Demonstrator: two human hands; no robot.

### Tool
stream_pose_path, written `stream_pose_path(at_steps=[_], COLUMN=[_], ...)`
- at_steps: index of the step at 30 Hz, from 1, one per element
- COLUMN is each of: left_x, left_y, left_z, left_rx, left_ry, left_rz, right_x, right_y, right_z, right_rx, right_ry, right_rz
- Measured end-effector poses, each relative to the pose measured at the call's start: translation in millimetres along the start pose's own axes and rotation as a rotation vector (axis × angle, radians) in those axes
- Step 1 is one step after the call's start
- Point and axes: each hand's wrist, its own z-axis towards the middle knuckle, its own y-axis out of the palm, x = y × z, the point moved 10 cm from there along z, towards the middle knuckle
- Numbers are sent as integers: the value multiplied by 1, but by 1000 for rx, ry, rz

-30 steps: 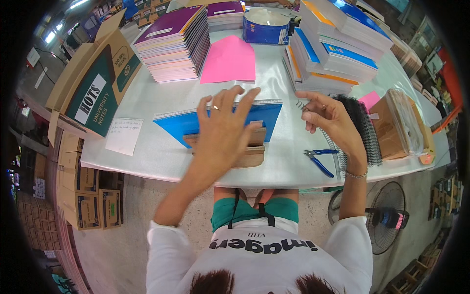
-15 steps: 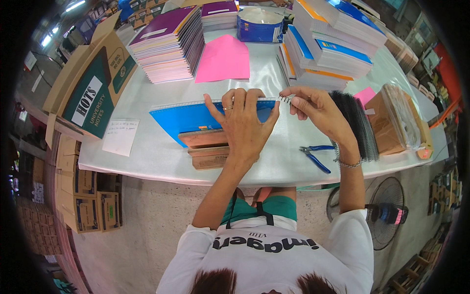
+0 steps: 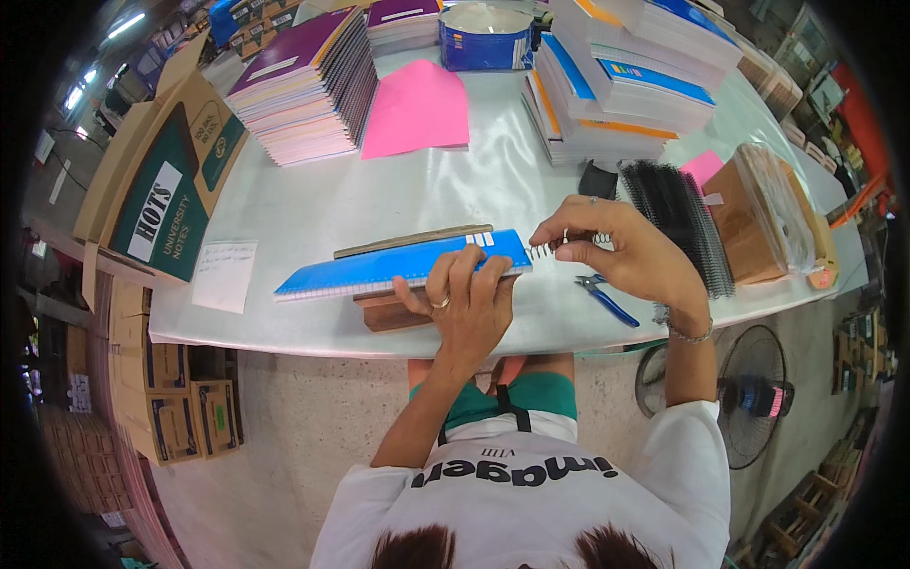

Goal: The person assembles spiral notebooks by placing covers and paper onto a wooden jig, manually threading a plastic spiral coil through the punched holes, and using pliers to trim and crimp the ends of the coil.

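Note:
A blue-covered notebook [image 3: 379, 270] leans toward me in a wooden stand [image 3: 393, 315], its long punched edge along the near side. My left hand [image 3: 464, 302] grips that near edge close to the right end, fingers over the cover. My right hand [image 3: 630, 248], just beyond the same end, pinches a dark spiral coil [image 3: 541, 251] whose loops reach the notebook's corner. Whether the coil has entered the holes cannot be made out. Blue-handled cutting pliers [image 3: 611, 302] lie on the table below my right hand.
A bundle of black coils [image 3: 678, 228] lies right, beside a brown box [image 3: 758, 218]. Purple notebooks [image 3: 308, 90] are stacked back left, blue and orange ones [image 3: 607, 104] back right. Pink sheet [image 3: 417, 109], blue pack [image 3: 485, 43], paper note [image 3: 225, 275] and open carton [image 3: 166, 180] surround the work.
The notebook has tipped over toward me, bringing its punched edge from the top to the near side. My left hand has moved lower with it; my right hand still pinches the coil, now slightly lower.

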Motion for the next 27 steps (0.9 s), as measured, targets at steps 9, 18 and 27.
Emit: stream_pose_path(at_steps=[9,18,27], left_x=[1,-4,0], left_y=[-3,-3,8], left_z=[-22,-10,48], left_rx=[13,12,-83], left_ry=[-1,2,64], left_rz=[9,-67,-6], right_x=[-4,-14,-8], right_y=[13,9,-11], right_z=[-8,-3,30], right_rx=[-18,3,-101], right_ry=[-99,-180,-171], right_rz=[-80,-112,-62])
